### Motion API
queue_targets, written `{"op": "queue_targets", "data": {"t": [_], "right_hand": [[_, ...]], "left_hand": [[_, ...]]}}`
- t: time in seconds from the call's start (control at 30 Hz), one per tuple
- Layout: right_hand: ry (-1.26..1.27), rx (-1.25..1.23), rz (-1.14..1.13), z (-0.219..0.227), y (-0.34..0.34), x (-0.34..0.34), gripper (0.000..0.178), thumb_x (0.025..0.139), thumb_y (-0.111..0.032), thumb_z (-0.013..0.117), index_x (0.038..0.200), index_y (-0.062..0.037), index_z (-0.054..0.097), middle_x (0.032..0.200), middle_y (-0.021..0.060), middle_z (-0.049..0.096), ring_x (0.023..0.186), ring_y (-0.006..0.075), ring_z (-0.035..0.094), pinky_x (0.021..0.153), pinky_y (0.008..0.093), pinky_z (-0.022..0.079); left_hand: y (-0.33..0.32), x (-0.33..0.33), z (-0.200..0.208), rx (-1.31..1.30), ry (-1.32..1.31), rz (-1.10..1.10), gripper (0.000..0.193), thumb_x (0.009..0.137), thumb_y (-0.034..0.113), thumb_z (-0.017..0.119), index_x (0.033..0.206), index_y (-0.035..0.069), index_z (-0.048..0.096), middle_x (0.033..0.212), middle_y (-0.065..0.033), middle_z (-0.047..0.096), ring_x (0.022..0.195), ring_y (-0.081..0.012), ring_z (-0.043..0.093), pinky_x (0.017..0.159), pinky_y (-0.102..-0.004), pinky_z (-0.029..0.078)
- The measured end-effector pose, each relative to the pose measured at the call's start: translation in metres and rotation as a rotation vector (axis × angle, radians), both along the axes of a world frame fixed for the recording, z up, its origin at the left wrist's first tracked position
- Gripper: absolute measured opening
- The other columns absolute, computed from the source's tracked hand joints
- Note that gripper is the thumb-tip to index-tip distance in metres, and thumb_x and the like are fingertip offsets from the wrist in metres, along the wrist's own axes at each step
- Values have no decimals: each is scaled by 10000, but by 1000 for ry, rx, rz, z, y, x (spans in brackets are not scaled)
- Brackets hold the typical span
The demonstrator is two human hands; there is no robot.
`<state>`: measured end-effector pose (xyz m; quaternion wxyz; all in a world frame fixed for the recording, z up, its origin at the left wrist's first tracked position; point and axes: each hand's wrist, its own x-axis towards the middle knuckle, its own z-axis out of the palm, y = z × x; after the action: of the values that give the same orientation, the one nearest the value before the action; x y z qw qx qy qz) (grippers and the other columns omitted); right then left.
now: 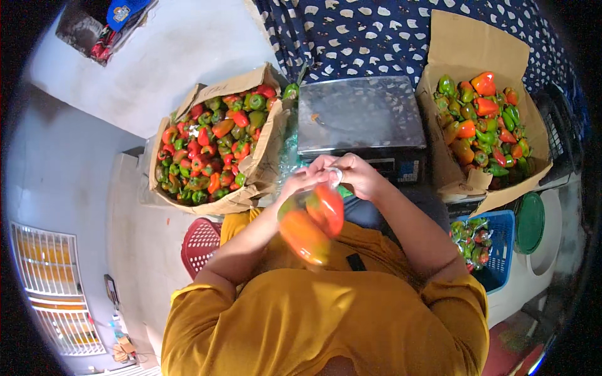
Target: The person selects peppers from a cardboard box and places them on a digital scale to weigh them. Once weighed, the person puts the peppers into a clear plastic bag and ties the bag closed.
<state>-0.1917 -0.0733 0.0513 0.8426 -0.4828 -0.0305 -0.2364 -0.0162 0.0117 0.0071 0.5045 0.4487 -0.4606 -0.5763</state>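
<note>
L hand (305,180), R hand (360,175) tog. | arms bent | both pinching bag neck (337,177) | peppers (309,233) hang blw

White wall (200,41) at 11 o'clock; grey wall (69,163), 9 o'clock; white-barred window (53,276), 8; navy patterned curtain (376,44), 1.

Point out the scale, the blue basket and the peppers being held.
Scale (360,116): head view, metal platform.
Blue basket (501,250): head view, side wall.
Held peppers (304,237): head view, the orange one's side.
</note>
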Motion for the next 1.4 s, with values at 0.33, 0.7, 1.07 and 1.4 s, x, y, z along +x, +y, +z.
{"op": "queue_targets", "data": {"t": [0.33,0.7,1.07,1.4], "right_hand": [[482,-689,-632,-13,-21,0,136,839,-102,637,892,-6,718,933,106,653,856,164,599,754,267,465],[317,-556,-654,-32,-16,3,219,808,-189,630,897,6,670,798,99,642,786,198,633,745,299,485],[595,-616,-553,-23,-6,8,202,821,-193,654,777,4,663,646,107,591,569,187,603,526,320,450],[572,-914,-561,-24,-9,7,198,773,-227,626,716,-37,635,688,156,575,661,336,582,589,396,451]], "left_hand": [[9,3,100,-121,-1100,-49,269,929,309,512,782,88,556,611,-85,537,565,-274,574,530,-371,444],[9,-58,100,-636,-1158,102,352,736,143,645,1061,71,529,1104,-107,535,1079,-308,474,923,-426,344],[-1,-16,90,101,-1513,-132,279,893,316,549,930,41,579,872,-166,649,819,-361,614,679,-421,473],[-42,34,40,-354,-1233,303,229,860,184,591,1030,31,612,994,-160,573,916,-327,589,800,-377,472]]}}
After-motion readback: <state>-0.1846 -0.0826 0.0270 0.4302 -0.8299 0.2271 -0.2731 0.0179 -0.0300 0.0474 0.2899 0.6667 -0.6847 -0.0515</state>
